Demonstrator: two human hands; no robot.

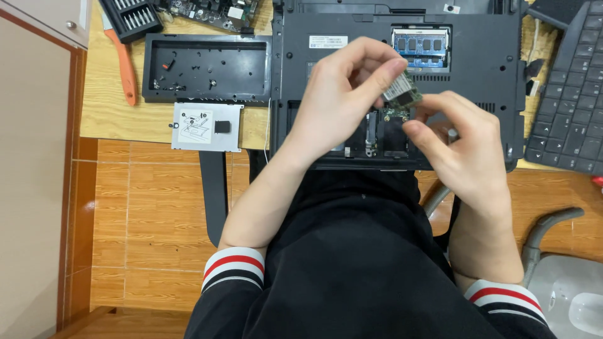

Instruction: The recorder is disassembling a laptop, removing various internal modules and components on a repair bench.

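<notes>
Right hand (468,150): held over the laptop's near edge, fingers loosely curled, fingertips just beside the card; whether they touched it could not be told.
Left hand (342,94): grip clamped on a small green circuit card (402,92).
Card: lifted above the upturned black laptop (490,75) on the worktop (119,113).
Farther: memory modules (421,45) were exposed.

Left hand (342,94) fingertips pinched, right hand (461,147) curled close beside, forearms bare

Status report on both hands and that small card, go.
Left hand pinching small green circuit card above open laptop bay. Right hand fingertips at the card's lower edge. Nothing blocking.
</notes>
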